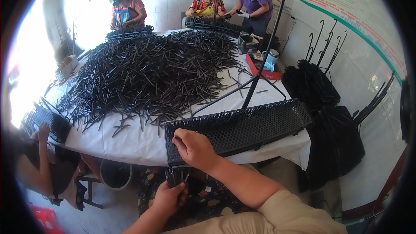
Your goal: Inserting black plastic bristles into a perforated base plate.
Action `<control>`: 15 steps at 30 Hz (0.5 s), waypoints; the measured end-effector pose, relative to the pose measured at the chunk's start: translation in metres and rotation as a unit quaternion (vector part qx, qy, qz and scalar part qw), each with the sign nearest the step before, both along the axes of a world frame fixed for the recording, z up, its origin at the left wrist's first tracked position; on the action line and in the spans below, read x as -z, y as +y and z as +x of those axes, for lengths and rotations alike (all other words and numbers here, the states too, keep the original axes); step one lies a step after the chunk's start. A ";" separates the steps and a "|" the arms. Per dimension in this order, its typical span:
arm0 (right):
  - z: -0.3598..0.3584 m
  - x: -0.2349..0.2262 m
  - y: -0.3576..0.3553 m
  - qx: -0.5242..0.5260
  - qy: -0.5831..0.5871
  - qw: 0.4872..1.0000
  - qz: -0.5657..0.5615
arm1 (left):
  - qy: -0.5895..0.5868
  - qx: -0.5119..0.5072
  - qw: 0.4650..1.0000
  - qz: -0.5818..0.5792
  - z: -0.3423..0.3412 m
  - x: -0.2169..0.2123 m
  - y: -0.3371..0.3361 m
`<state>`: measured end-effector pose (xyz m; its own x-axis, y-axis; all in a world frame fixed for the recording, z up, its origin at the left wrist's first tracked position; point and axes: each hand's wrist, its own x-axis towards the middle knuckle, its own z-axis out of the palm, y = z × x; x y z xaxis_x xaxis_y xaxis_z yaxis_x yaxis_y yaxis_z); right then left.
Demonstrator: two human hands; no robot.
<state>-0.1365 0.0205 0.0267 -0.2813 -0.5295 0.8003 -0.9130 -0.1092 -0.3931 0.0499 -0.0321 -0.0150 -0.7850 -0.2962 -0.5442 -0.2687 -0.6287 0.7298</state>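
A long black perforated rack (260, 125) with a honeycomb of holes lies along the near edge of the table. My right hand (195, 148) is over its left end, thumb and fingers pinched together close to the holes. Whatever is between those fingertips is too small to make out. Below the table edge, my left hand (170, 198) is wrapped round a bundle of thin black strips (175, 175), which stick up out of the fist. Black pieces stand in a row along the rack's far side.
A large heap of black strips (151, 69) covers much of the white-covered table (130, 141). Black hooked rods rise from the rack. A red box (264, 71) with a mug (271, 56) sits at right, near stacked black racks (314, 86). Co-workers sit and stand around; a bucket (116, 175) is below.
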 end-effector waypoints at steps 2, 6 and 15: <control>0.000 0.000 0.001 0.000 -0.001 1.000 0.001 | 0.000 0.001 1.000 -0.002 0.000 0.000 0.000; -0.002 0.001 0.001 0.000 -0.002 1.000 -0.001 | 0.000 0.005 1.000 0.004 -0.001 0.002 0.000; 0.001 0.001 -0.005 -0.011 0.013 1.000 -0.018 | -0.025 -0.013 1.000 -0.013 0.003 0.001 -0.001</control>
<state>-0.1354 0.0157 0.0260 -0.2486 -0.5060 0.8259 -0.9201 -0.1431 -0.3646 0.0526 -0.0327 -0.0163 -0.7488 -0.3304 -0.5745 -0.2898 -0.6163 0.7322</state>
